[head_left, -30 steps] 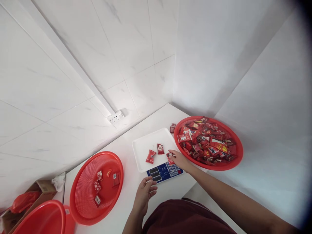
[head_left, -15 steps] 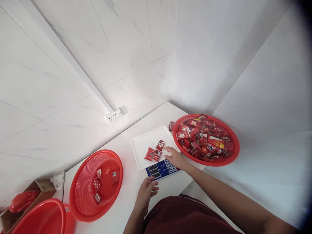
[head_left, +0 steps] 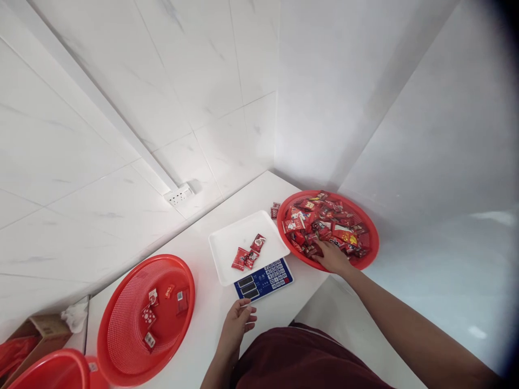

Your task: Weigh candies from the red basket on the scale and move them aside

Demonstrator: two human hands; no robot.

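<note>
Head view: my right hand [head_left: 331,257] rests among red packets [head_left: 293,224] in the basket [head_left: 373,251], grip unclear; I'd best pinch one lightly by its edge. My left hand [head_left: 235,328] hangs loosely open near the scale [head_left: 261,278].

A white wall socket [head_left: 178,194] sits on a wall of pale, faintly veined tiles [head_left: 182,65], with white trunking [head_left: 101,111] slanting up and left from it. Below the socket stands a white bench [head_left: 205,319]. Well to its right, a smooth pale wall [head_left: 332,81] meets the tiles. Soft light leaves faint shadows beside the socket.
</note>
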